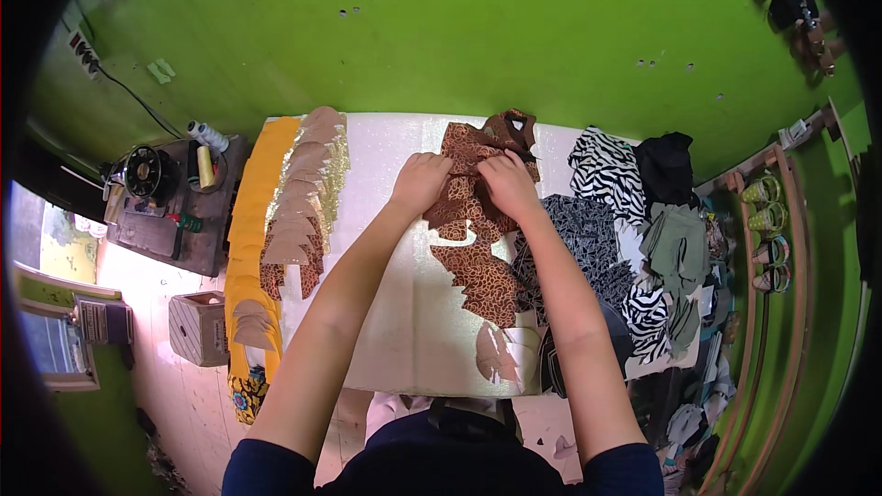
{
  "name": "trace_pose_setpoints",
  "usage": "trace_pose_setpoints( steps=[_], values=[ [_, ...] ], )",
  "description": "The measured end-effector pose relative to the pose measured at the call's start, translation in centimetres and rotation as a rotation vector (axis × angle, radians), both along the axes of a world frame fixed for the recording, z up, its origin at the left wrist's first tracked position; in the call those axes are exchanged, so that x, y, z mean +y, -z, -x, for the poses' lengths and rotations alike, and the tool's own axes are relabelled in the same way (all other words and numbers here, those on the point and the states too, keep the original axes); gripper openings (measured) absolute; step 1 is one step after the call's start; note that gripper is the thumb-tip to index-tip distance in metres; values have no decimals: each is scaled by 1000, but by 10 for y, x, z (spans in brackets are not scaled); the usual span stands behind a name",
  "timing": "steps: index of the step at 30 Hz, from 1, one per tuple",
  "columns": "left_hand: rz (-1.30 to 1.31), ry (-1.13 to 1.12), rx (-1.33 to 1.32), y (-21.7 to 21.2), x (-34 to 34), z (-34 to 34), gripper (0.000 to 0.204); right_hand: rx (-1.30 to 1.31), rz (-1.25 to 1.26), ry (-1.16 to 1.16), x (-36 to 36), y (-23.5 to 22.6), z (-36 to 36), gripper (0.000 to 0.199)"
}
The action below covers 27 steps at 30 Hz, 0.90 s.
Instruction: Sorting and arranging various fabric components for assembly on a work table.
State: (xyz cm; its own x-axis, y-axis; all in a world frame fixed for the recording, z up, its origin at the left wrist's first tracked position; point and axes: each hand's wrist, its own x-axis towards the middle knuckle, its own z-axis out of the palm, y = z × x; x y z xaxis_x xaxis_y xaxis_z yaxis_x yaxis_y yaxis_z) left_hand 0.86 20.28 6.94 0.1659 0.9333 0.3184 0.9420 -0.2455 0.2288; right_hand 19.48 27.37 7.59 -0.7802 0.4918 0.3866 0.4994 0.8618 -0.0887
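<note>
Left hand (421, 182): my fingers are pinching the brown patterned fabric (469, 174) on the white surface (404, 312)
Right hand (507, 186): gripping the same piece
Progress: tan cut pieces (299, 211) are lying stacked; other fabrics are waiting

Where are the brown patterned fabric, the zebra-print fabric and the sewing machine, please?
brown patterned fabric (482, 271): head view, on its lower jagged part.
zebra-print fabric (602, 165): head view, middle of the striped piece.
sewing machine (142, 174): head view, on its round black wheel.
</note>
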Motion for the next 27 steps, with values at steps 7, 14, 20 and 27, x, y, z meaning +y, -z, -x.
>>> trace_pose_setpoints(
  steps=[7,14,20,27],
  values=[
    [-405,-48,14,-63,-37,1,15,268,-133,44,-28,-58,3,22],
    [46,-200,-610,-61,-123,9,16,416,685,170,-105,-53,4,21],
    [273,-182,-712,12,-214,2,20,430,995,213,-204,24,-18,23],
    [435,-296,-744,53,-272,-30,24,424,906,455,-299,60,-35,27]
  ],
)
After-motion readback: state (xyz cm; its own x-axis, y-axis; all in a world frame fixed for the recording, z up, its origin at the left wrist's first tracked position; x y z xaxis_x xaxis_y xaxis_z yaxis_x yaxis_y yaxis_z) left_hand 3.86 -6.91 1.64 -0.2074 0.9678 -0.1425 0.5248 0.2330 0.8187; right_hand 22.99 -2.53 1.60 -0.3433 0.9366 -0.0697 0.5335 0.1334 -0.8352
